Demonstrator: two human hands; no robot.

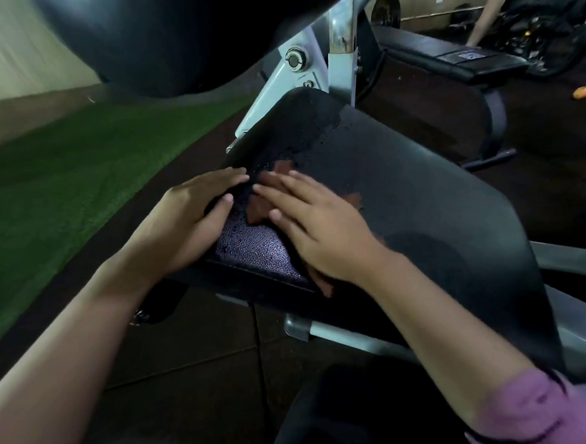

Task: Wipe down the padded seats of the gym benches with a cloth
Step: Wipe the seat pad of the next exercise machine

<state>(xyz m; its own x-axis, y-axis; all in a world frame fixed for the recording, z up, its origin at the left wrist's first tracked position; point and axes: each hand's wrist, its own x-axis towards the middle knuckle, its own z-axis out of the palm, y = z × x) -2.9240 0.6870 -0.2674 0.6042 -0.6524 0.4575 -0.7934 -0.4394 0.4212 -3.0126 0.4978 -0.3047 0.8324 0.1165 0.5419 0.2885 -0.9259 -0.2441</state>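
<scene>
The right hand (pixel 319 234) presses flat, fingers straight, on the rust-brown cloth (pixel 260 210) near the black padded seat's (pixel 420 197) left edge. The left hand (pixel 188 221) rests open on that edge, holding nothing; unwiped droplets lie beyond the cloth.

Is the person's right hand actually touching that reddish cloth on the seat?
Touching. The head view shows the right hand lying flat with straight fingers on the cloth, whose edges stick out from under the palm and fingers on the padded seat.
</scene>
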